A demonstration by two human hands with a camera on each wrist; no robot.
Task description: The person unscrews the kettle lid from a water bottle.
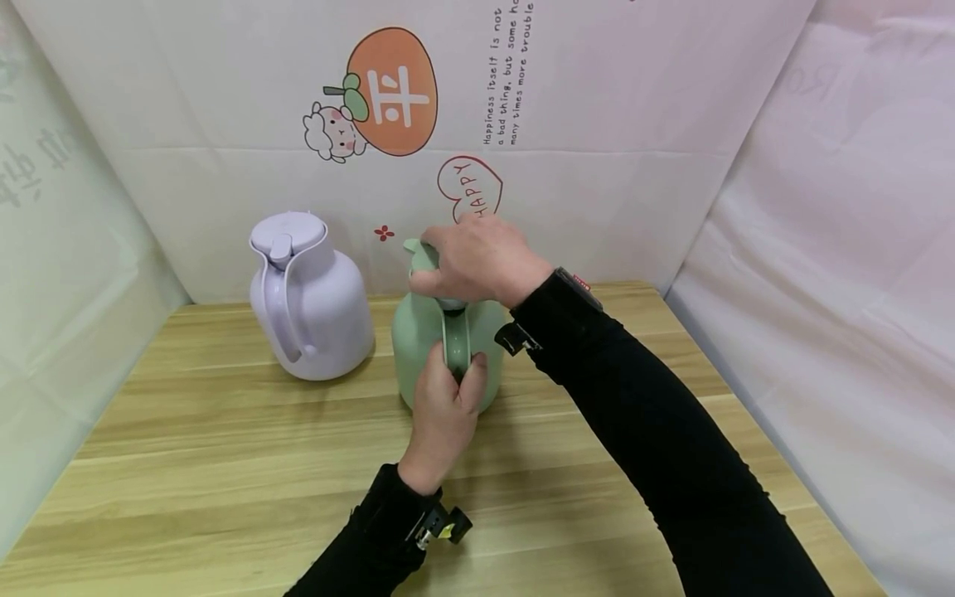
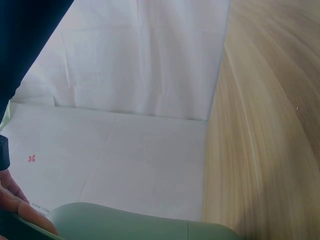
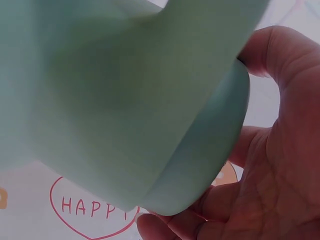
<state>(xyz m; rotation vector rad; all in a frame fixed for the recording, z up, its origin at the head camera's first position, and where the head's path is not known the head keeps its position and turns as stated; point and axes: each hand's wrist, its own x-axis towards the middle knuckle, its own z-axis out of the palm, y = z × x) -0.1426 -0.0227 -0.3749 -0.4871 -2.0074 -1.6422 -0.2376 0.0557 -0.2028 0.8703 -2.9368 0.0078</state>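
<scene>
1. Lilac jug (image 1: 336,307) stands far left on the tabletop (image 1: 246,464).
2. Left grip (image 1: 443,410) holds the near-side handle (image 1: 457,332).
3. Green jug (image 1: 413,348) stands right of the lilac one, long axis vertical.
4. Right grip (image 1: 481,261) holds the lid (image 3: 215,137), nearer it than the left.

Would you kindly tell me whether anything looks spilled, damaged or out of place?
Only the backdrop's printed lettering looks odd, running sideways. The lavender jug and green jug stand upright; no spill or damage is visible.

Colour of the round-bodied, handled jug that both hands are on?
Pale green; the round-bodied, handled jug shows best in the head view.
</scene>
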